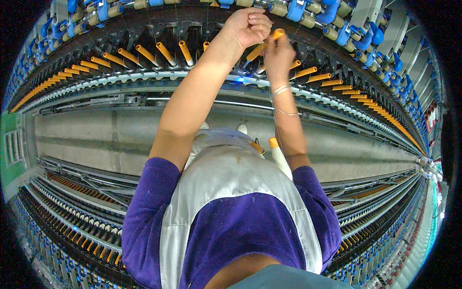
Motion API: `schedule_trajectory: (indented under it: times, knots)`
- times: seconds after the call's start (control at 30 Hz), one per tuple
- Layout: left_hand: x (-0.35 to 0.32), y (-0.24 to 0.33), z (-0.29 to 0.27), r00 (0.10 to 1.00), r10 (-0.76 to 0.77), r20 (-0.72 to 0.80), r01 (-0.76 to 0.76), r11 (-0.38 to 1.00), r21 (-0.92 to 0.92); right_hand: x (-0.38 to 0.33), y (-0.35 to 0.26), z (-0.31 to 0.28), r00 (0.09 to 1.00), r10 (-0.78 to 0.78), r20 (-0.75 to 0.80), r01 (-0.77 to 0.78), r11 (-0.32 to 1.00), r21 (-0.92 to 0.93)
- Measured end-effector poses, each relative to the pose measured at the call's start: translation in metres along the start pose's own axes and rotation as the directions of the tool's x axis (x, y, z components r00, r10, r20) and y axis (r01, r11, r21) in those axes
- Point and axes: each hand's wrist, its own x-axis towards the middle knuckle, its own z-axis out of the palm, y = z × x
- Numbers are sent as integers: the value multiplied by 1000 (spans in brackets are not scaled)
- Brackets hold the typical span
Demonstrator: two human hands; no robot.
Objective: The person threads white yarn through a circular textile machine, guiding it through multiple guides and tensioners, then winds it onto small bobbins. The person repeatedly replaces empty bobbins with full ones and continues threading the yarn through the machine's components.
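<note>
Head view is showing both arms reaching up toward twelve o'clock over a long spinning frame (144, 79). The left hand (250, 24) is curling shut, pinching a fine thread (270, 91) that is running down past the wrist. The right hand (278, 55) is closing around an orange bobbin (269, 38) tilted toward one o'clock, just beside the left hand. A row of orange bobbins (144, 55) is stretching toward nine o'clock.
</note>
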Motion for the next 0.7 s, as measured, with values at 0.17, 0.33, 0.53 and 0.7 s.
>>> schedule_trajectory:
  times: [0.17, 0.33, 0.53, 0.7]
  knots:
    - [-18, -18, 1, 977, 121, -176, -85, 977, 197, -59, 31, 36, 883, 257, 392, -143, 944, -297]
    - [-83, -50, -59, 946, 160, -282, -9, 882, 471, -106, 60, 45, 699, 392, 598, -16, 845, -535]
    - [-153, -56, -202, 592, 381, -710, -13, 886, 464, -140, 92, 107, 852, 353, 387, -92, 829, -552]
    - [-156, -58, -262, 524, 351, -776, 46, 898, 438, -168, 114, 88, 948, 114, 299, 14, 919, -394]
